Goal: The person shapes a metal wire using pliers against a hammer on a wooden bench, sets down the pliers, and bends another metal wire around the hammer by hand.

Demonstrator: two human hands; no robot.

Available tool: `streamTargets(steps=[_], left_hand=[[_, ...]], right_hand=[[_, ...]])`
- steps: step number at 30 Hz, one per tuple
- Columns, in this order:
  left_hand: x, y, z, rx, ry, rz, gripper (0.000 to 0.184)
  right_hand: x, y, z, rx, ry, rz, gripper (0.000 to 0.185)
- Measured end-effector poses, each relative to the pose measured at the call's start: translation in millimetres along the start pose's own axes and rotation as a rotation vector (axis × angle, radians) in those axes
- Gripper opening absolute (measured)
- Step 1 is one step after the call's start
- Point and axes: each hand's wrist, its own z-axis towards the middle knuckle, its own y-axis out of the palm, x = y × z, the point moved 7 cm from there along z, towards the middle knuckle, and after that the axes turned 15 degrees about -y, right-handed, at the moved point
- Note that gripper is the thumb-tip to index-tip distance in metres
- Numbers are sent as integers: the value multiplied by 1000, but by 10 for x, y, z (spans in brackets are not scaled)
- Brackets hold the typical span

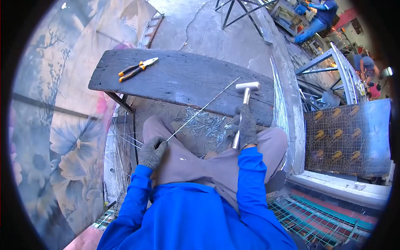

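Observation:
My left hand (152, 153), in a grey glove, is closed on a thin metal rod (203, 109) above my left thigh. The rod slants up to the right, its far end over the dark wooden bench (175, 77). In my right hand (246, 125), also gloved, is a metal hammer (247, 86), gripped by its handle with the head up over the bench's right part. Pliers (137, 69) with orange and black handles lie on the bench's left part. Many short metal pieces (204, 125) are scattered on the floor between my legs.
Long thin rods (281, 100) lie beyond the bench's right end. A floral sheet (71, 166) hangs at the left. Metal frames (343, 75) stand at the right. Two people work at the upper right, one in blue (318, 21), with sparks near them.

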Motion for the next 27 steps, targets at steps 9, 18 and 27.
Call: streamTargets(steps=[9,18,27], left_hand=[[71,4,-6,-39,-14,-48,27],[295,-190,-188,19,-45,-34,24],[409,-247,-226,32,-21,-13,22]], right_hand=[[186,-145,40,-64,218,333,40],[-676,-20,-58,-47,-386,-315,22],[-622,5,216,49,-903,-1141,45]])
